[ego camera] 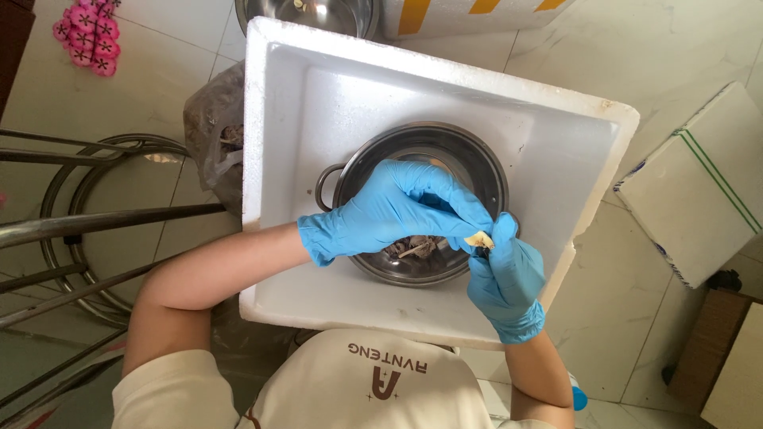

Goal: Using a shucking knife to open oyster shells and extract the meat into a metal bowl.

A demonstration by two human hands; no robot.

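Both my hands wear blue gloves and meet over a steel pot (477, 163) that stands inside a white foam box (318, 87). My right hand (506, 274) pinches a small pale yellowish piece (479, 239) between its fingertips. My left hand (397, 205) reaches across the pot and touches the same piece with its fingertips. Dark scraps (413, 248) lie in the bottom of the pot under my hands.
A grey plastic bag (211, 131) sits left of the box. A metal stool frame (87, 222) stands at far left. Another steel bowl (306, 14) is beyond the box. A white foam lid (699, 191) lies on the tiled floor at right, a cardboard box (727, 357) below it.
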